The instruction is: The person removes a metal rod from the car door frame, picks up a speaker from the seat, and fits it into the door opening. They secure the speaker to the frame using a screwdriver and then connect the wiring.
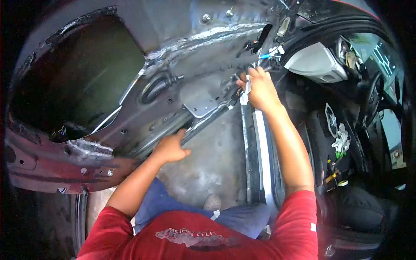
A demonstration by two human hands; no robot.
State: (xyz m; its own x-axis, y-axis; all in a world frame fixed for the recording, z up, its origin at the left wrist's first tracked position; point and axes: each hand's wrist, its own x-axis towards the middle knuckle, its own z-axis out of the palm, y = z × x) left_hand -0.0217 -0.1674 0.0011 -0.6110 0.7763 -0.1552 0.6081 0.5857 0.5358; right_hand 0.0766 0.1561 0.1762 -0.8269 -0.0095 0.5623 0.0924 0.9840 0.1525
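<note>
A stripped car door [182, 52] stands open in front of me, its bare metal inner panel showing. My left hand [170, 148] rests with curled fingers on the door's lower edge, gripping it. My right hand [259, 89] reaches up to the door's hinge end and closes around a bundle of wires and small white connectors [245, 84] there. A black rubber wiring boot [158, 86] sits on the panel between the two hands. What the right fingers pinch is partly hidden.
A large dark opening [73, 82] fills the door's left part, above a maroon painted edge [52, 167]. To the right lie the car's sill [259, 147], dashboard and steering wheel [368, 99]. Grey concrete floor [212, 160] is below, with my knees and a shoe.
</note>
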